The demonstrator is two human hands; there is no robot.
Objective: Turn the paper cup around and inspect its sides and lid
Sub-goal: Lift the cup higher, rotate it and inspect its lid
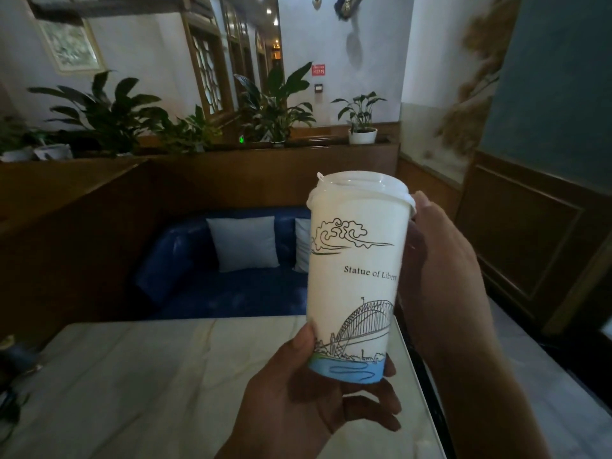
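The paper cup (356,276) is held upright in the air above the table's (149,376) far right corner, long axis near vertical, its lid (362,190) on top. The left hand (318,395) grips its base with curled fingers; the right hand (440,270) wraps its upper side.

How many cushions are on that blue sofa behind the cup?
2: one cushion sits whole at the middle of the blue sofa; a second cushion is half hidden behind the paper cup. More may be hidden.
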